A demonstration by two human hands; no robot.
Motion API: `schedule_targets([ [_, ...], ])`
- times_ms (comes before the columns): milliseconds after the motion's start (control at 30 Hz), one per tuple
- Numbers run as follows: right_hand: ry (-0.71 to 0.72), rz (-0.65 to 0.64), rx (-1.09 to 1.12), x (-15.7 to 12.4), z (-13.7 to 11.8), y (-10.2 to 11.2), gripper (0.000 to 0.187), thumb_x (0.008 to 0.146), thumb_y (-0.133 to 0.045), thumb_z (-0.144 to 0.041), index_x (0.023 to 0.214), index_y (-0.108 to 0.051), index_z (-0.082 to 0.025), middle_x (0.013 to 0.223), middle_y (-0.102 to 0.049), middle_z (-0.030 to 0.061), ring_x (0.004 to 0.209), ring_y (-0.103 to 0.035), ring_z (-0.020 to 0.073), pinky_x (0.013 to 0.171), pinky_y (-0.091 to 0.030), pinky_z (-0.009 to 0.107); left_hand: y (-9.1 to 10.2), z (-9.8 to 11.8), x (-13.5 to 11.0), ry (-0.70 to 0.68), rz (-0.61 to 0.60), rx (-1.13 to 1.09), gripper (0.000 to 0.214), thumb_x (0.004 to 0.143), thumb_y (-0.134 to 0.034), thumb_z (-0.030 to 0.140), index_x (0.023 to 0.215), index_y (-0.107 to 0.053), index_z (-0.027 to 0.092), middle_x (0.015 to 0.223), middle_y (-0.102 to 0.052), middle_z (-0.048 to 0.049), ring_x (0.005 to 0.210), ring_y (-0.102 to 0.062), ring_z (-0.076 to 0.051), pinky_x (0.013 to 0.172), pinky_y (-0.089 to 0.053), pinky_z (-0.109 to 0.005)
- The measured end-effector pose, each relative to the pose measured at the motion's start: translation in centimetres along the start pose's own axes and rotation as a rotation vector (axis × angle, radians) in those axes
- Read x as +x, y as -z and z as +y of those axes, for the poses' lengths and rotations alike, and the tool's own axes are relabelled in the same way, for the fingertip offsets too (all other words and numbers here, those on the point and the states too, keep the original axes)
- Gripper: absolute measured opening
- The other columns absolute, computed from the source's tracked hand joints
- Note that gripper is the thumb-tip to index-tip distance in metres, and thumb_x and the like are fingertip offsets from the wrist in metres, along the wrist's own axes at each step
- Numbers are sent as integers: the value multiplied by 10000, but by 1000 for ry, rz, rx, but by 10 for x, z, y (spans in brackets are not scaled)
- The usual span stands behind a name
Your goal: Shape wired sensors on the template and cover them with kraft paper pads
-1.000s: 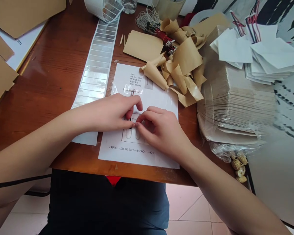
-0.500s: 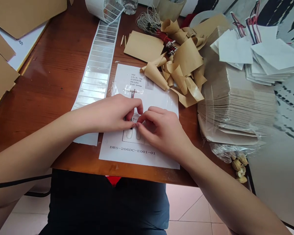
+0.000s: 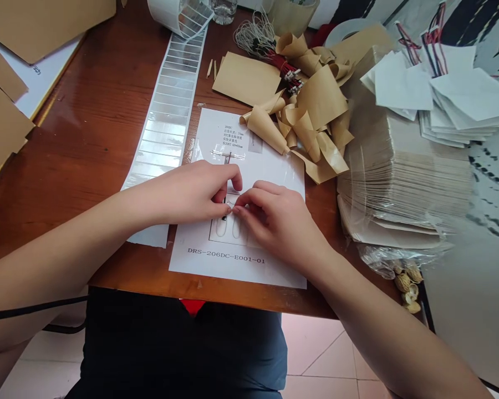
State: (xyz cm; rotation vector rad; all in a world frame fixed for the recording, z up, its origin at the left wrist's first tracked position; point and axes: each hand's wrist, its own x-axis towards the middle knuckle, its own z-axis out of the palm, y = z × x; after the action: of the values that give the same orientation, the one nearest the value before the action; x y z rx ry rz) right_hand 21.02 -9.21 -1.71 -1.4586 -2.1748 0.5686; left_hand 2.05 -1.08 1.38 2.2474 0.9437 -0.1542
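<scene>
My left hand [image 3: 191, 191] and my right hand [image 3: 276, 219] meet fingertip to fingertip over a white printed template sheet [image 3: 203, 252] marked DRS-206DC-E001-01. Both hands are closed in a pinch on a small thin part that I cannot make out, held just above the two oval outlines [image 3: 228, 227] drawn on the sheet. A thin wire lead [image 3: 228, 159] runs up the sheet from under my left fingers, held down by clear tape.
A strip of clear labels [image 3: 164, 119] unrolls from a roll [image 3: 178, 14] at the back. Curled brown backing papers [image 3: 307, 122] lie piled beside a wire bundle [image 3: 258, 36]. A stack of bagged sheets [image 3: 403, 172] and white cards [image 3: 453, 100] sits right; peanut shells [image 3: 407, 282] lie near the edge.
The fingertips of both hands shifted slightly up the sheet, uncovering more of the oval outlines. Otherwise the hands kept their pinch in place.
</scene>
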Motion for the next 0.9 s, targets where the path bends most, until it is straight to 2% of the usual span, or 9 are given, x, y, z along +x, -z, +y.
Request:
schedule_targets([
  [233,25,59,1,2,1,6,119,919,-555,-167,817,-601,-207,718,-580,7,634,-535,159,621,-395,292,-2,0,0,13,28,-10,251,846,-616,256,1094,-645,224,782,-657,24,685,-585,-152,588,-347,-281],
  [500,-27,73,11,3,0,8,94,884,-547,-154,834,-597,-216,714,-601,7,633,-529,160,614,-390,290,-5,-1,0,3,71,-25,288,848,-679,405,1077,-674,231,780,-651,22,675,-583,-152,592,-328,-284],
  [900,-89,123,-2,3,1,6,97,898,-575,-196,824,-636,-205,667,-581,-11,589,-490,143,593,-371,286,-9,1,3,21,139,-69,126,845,-690,327,908,-712,220,728,-643,23,675,-565,-140,593,-340,-274],
])
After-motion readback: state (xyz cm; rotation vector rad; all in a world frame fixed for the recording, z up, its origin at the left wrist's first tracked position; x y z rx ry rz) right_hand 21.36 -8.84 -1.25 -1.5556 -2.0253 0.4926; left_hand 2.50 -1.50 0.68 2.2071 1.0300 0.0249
